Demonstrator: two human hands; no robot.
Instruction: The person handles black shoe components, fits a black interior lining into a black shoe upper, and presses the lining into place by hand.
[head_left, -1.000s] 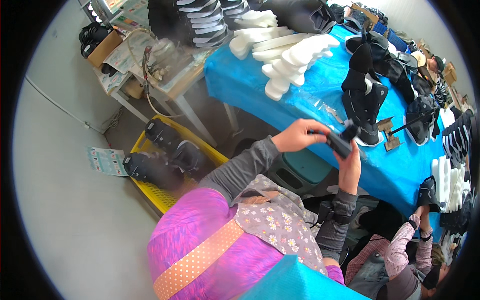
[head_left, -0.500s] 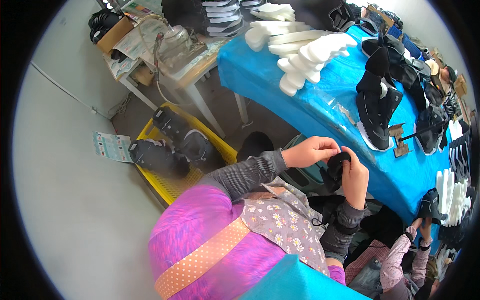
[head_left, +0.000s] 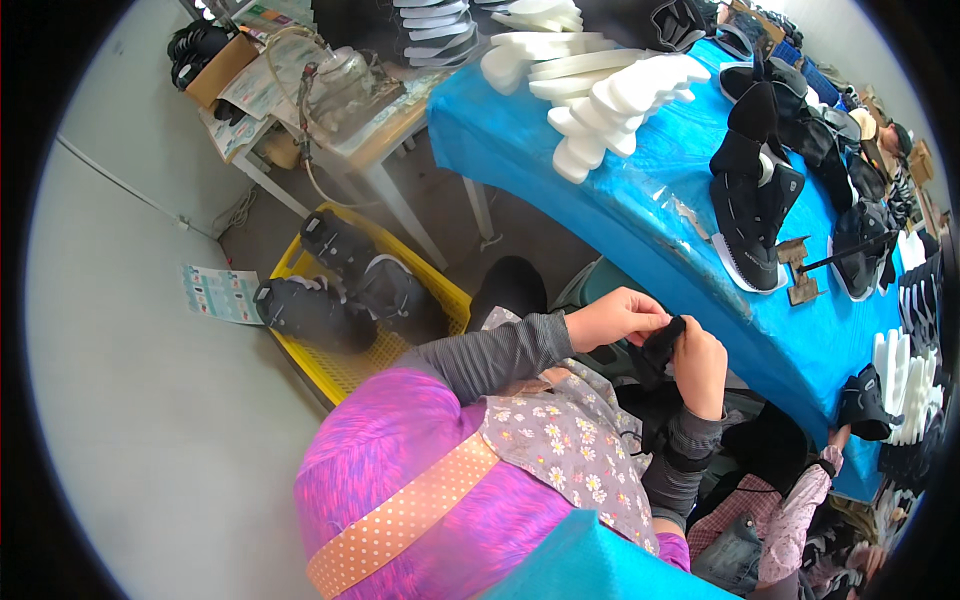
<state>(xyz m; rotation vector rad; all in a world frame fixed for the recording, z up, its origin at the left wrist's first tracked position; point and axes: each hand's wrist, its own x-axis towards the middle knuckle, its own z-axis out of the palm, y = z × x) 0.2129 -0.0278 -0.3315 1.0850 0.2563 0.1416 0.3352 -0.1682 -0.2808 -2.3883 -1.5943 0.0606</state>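
Both of my hands are together in front of my apron, beside the near edge of the blue-covered table. A soft black shoe upper (head_left: 655,356) hangs between them, partly hidden by my fingers. My right hand (head_left: 701,362) grips its right side with the thumb on top. The fingertips of my left hand (head_left: 622,318) pinch closed at its upper edge; any thread or other small thing between them is too small to make out. Black shoe uppers with white edging (head_left: 748,215) lie on the table beyond my right hand.
The blue-covered table (head_left: 640,235) carries stacks of white foam shoe forms (head_left: 625,105) and a metal stand (head_left: 797,270). On the left, a yellow crate (head_left: 345,378) holds several black shoes. A co-worker's hand (head_left: 838,438) at lower right touches another black shoe (head_left: 866,405).
My hands have lowered slightly, and the black shoe upper has turned in them, its rounded top edge now less visible. The view has shifted a little.
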